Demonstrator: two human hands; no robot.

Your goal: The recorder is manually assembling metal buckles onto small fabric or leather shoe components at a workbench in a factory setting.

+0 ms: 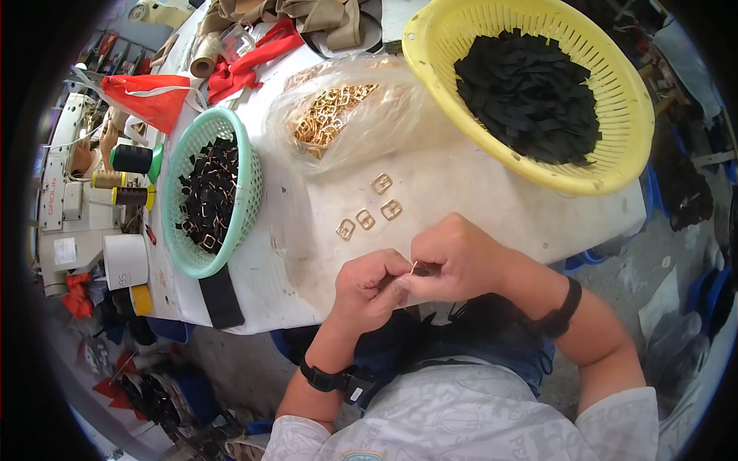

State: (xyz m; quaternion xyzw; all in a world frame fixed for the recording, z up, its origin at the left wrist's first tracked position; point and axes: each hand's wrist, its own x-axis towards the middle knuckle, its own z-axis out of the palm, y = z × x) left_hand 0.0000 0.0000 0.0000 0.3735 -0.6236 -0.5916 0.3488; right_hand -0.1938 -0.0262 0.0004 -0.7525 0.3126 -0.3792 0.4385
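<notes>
My left hand and my right hand meet at the near edge of the white table. Together they pinch a small gold buckle with a dark strap piece, mostly hidden by my fingers. Several loose gold buckles lie on the table just beyond my hands. A clear plastic bag of gold buckles sits farther back. A yellow basket of black strap pieces stands at the right. A green basket at the left holds black straps with buckles fitted.
Thread spools and a white tape roll stand left of the green basket. Red cloth and a red bag lie at the back left. A sewing machine is at the far left. Clutter covers the floor.
</notes>
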